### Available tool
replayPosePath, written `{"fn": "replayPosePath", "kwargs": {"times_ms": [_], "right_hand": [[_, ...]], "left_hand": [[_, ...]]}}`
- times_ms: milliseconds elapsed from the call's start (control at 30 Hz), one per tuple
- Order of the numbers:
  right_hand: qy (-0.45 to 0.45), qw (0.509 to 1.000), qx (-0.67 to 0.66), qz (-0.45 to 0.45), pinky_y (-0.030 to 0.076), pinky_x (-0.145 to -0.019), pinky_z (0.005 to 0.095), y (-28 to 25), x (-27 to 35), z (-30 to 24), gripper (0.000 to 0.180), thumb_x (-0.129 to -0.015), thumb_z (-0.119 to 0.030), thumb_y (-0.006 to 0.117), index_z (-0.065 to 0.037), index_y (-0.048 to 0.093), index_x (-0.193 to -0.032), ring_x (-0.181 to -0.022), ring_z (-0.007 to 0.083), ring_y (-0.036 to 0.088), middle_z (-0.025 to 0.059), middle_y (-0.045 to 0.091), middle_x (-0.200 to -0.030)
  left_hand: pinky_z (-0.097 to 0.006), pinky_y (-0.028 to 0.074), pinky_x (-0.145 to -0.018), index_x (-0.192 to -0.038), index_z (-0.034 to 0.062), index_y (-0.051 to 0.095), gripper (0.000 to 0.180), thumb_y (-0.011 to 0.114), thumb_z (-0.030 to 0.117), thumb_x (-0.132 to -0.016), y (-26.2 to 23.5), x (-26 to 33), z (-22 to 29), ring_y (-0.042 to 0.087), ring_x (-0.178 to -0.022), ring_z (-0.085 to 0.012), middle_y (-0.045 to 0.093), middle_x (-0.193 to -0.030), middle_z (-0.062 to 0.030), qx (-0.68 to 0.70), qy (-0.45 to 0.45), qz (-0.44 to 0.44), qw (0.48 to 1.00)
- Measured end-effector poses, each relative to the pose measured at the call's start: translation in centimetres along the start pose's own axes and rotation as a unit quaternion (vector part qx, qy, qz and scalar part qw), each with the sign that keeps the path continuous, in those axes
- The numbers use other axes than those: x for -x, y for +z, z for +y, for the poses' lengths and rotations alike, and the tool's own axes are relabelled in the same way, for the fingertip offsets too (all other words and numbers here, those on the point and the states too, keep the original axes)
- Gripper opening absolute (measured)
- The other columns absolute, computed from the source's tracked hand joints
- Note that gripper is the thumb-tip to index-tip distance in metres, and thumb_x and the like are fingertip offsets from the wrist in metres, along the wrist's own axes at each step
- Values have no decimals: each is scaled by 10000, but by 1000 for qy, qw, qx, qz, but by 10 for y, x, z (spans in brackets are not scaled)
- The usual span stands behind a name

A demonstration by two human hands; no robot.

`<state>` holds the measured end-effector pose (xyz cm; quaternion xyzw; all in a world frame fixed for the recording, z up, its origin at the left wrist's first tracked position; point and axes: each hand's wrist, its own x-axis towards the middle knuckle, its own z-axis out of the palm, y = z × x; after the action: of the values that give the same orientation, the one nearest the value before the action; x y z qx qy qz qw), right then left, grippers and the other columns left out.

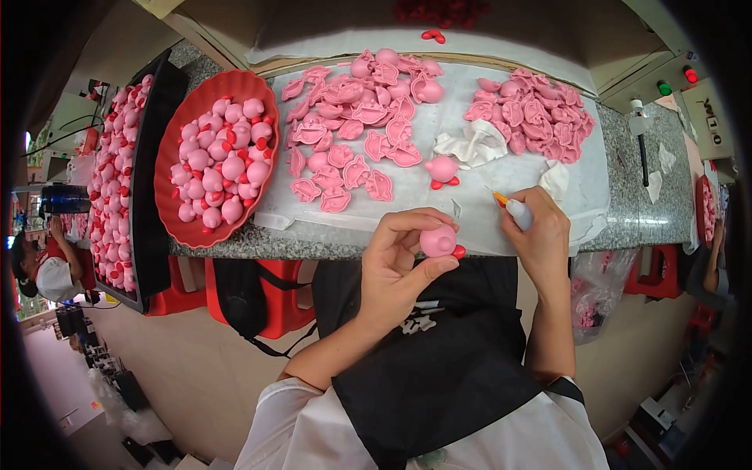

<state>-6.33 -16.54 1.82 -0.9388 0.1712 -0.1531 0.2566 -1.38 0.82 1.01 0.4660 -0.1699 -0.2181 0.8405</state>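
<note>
Fingers of the left hand (399, 262) pinch a round pink toy figure (437, 240) up close for trimming, while the right hand (540, 235) grips a small knife (513, 210) near the bench (627, 196).

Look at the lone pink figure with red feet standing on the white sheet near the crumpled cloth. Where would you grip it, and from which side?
Grip the lone pink figure by its round body, probably from above, fingers on its left and right flanks. It stands upright on its red feet, so the dome is exposed. The crumpled cloth lies close on its right, and pink shell pieces on its left, so a low sideways approach looks cramped.
</note>
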Motion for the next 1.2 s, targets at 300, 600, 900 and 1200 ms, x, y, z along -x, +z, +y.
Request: {"fn": "replayPosePath", "kwargs": {"times_ms": [300, 600, 900, 1200], "right_hand": [[-26, 928, -372, -20, 323, -493, 161, -15, 11, -58, 161, -582, 96, 573, -8, 536, -701, -583, 56, 428, 43, 501, -726], [-39, 941, -334, -27, 422, -569, 237, -8, 12, -57, 197, -536, 50, 602, -6, 544, -716, -645, 167, 542, 77, 536, -703], [-52, 945, -323, -32, 425, -557, 243, -10, 12, -60, 205, -534, 51, 608, -8, 545, -720, -635, 174, 543, 78, 535, -707], [-56, 948, -313, -28, 428, -555, 245, -14, 11, -63, 214, -530, 52, 610, -10, 547, -725, -638, 173, 544, 82, 534, -708]], "left_hand": [[-276, 423, -766, -941, 27, 411, 345, 604, -43, -665, 3, 0, -2, 499, -889, -191, 456, -990, -126, 16, -5, 4, 1000], [-271, 408, -811, -961, -4, 425, 344, 573, -103, -666, -2, 1, -4, 462, -962, -168, 427, -1033, -126, -5, 29, -3, 1000], [-270, 407, -812, -962, -6, 431, 348, 570, -112, -661, -2, 2, -5, 468, -950, -161, 433, -1032, -120, -25, 48, -5, 999], [-264, 419, -800, -954, -6, 448, 339, 574, -110, -657, 1, 1, -5, 474, -939, -156, 439, -1026, -119, -57, 68, -10, 996]]}}
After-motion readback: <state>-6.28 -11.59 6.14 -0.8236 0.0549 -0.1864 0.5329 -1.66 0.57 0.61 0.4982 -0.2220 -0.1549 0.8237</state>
